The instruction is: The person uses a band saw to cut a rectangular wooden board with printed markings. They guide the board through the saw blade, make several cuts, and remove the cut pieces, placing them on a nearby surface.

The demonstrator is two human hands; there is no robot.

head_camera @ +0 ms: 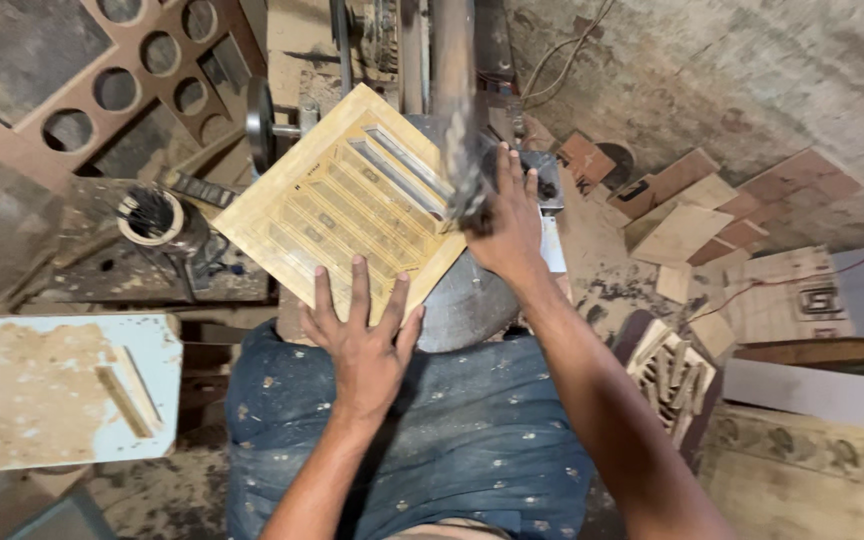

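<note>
The square wooden panel (347, 205), pale with rows of cut slots, lies flat on the round metal machine table (467, 300), tilted diamond-wise. The left hand (360, 335) presses on the panel's near corner, fingers spread and flat, gripping nothing. The right hand (508, 228) rests at the panel's right edge, fingers extended upward beside the blurred vertical blade (460, 150); whether they grip the edge cannot be determined. Left of the left fingers stands a round container (150, 215) on a dusty bench.
</note>
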